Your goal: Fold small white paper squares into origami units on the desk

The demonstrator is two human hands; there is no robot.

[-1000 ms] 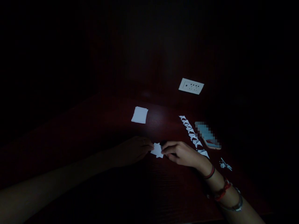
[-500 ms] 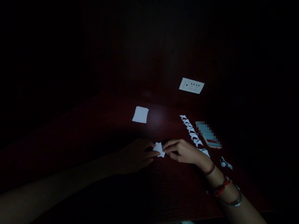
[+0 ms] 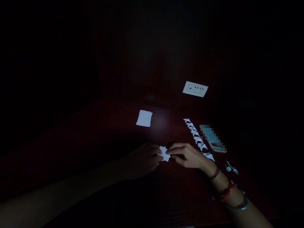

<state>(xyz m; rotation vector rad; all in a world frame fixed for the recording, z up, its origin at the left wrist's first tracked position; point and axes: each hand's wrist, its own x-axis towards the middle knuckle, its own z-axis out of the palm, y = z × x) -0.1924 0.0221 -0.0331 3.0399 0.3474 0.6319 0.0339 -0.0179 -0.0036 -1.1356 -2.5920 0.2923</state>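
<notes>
A small white folded paper (image 3: 164, 154) with several points round its edge lies low over the dark red table (image 3: 175, 190). My left hand (image 3: 146, 161), deep in shadow, grips its left side with thumb and fingers. From the right, my right hand (image 3: 186, 155) pinches the opposite edge, the forefinger and thumb close to the paper. Bracelets (image 3: 228, 191) circle my right wrist and forearm. Just past that hand lies a row of folded white paper pieces (image 3: 196, 136), overlapping in a slanting line.
Farther back sits a stack of white paper sheets (image 3: 144, 118). A phone (image 3: 212, 137), its screen blurred out, lies right of the folded row. Small white scraps (image 3: 231, 167) are near my right forearm. A socket plate (image 3: 195, 89) is on the wall behind.
The whole view has shifted slightly, so things appear a little lower and to the right. More of the paper's pointed outline shows between my fingers; both hands stay at it.
</notes>
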